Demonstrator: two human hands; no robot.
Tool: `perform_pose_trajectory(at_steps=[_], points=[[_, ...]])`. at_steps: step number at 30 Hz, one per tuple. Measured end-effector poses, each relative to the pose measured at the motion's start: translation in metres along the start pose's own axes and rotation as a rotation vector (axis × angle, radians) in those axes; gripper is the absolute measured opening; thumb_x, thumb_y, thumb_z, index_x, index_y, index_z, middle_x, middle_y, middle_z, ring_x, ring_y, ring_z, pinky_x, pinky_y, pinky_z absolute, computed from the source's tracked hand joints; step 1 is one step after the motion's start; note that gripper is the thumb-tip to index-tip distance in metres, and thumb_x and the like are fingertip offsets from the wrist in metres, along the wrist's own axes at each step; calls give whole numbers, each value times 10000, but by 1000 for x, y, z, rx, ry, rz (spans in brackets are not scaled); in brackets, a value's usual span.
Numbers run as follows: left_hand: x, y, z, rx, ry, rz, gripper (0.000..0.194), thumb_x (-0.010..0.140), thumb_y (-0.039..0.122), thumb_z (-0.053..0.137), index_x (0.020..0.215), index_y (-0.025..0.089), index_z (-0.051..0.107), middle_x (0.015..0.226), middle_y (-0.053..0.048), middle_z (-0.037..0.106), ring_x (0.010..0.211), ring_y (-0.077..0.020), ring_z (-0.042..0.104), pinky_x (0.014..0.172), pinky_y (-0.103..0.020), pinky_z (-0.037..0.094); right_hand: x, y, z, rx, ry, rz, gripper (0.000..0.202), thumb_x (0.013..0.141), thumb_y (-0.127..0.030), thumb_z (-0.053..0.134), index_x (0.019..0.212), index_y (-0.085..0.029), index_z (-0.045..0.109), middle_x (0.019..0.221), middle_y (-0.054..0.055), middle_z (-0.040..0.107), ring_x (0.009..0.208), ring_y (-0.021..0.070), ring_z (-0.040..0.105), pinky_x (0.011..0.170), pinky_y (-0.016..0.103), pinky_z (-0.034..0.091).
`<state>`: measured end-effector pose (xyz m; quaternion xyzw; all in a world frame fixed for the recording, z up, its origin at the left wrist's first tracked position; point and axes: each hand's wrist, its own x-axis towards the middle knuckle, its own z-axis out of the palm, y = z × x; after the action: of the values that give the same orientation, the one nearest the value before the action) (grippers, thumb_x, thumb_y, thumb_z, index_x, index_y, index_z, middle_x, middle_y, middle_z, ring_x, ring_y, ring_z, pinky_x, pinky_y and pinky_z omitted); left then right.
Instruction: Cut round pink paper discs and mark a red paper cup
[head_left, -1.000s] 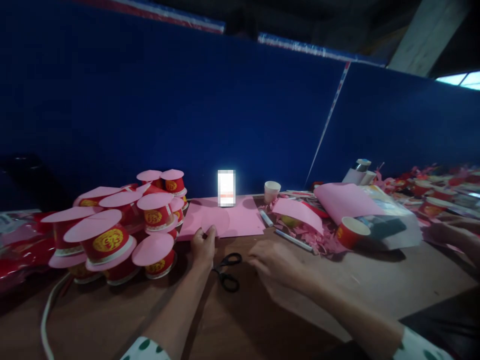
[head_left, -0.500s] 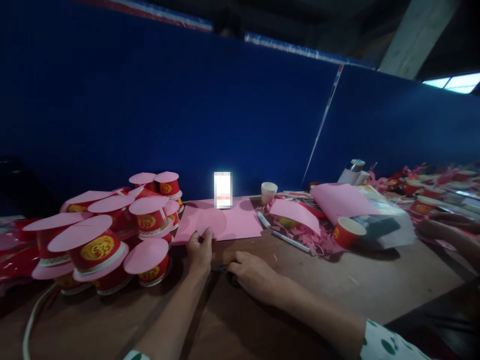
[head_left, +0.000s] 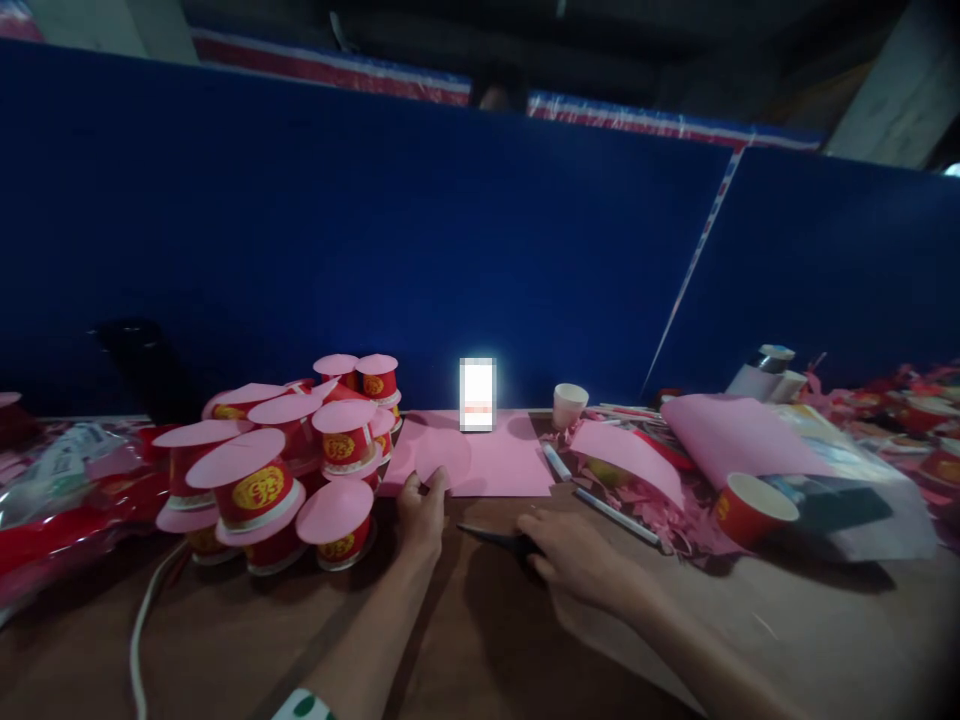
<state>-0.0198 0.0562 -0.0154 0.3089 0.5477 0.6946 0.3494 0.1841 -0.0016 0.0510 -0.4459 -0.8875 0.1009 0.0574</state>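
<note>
While the right hand [head_left: 577, 555] holds scissors [head_left: 495, 539], cups [head_left: 262, 488] crowd the left hand [head_left: 422, 515].

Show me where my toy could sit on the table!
Bare table shows between the white cord and the left forearm, in front of the cups. There's also room between that arm and the right forearm, nearer than the scissors. Farther back it's crowded: cups left, pink paper middle, scraps and a red cup right.

Dim | glowing pixelated rectangle [head_left: 478, 394] | shadows on table [head_left: 480, 640] | edges blurred, stretched
</note>
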Motion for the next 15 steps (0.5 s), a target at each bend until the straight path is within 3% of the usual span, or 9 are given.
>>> perform_pose_trajectory(at_steps=[3, 8, 10, 13, 15], points=[[1, -2, 0, -10, 13, -14, 332, 628, 401, 615, 816, 127, 598, 643, -5, 594, 539, -120, 525, 526, -241, 419, -6, 12, -7, 239, 65, 30, 191, 738, -124, 481, 889, -191, 578, 829, 30, 619, 766, 171, 559, 682, 267, 396], [1, -2, -1, 15, 10, -26, 315, 636, 406, 609, 794, 134, 599, 617, -3, 592, 564, -138, 540, 556, -261, 432, 2, 28, -10, 861, 153, 152, 320, 797, -233, 469, 1105, -154, 504, 753, 22, 592, 654, 135, 553, 566, 236, 426], [0, -2, -1, 46, 1, -4, 326, 639, 412, 608, 812, 136, 608, 667, -20, 617, 605, -149, 556, 583, -268, 438, 10, 27, -8, 1036, 161, 176, 376, 770, -246, 522, 1134, -153, 494, 779, 21, 595, 647, 124, 551, 554, 226, 428], [0, -3, 0, 68, -18, 19, 354, 644, 418, 605, 853, 132, 616, 724, -42, 639, 636, -159, 567, 592, -270, 441, 27, 17, 2, 1147, 213, 150, 353, 687, -208, 620, 1032, -150, 575, 895, 46, 613, 772, 140, 572, 656, 234, 451], [0, -3, 0, 84, 10, 11, 363, 635, 421, 613, 847, 126, 624, 704, -48, 643, 630, -168, 571, 585, -275, 441, 38, 11, 16, 1265, 244, 134, 359, 709, -230, 609, 1057, -157, 556, 911, 48, 616, 764, 139, 580, 665, 243, 460]])
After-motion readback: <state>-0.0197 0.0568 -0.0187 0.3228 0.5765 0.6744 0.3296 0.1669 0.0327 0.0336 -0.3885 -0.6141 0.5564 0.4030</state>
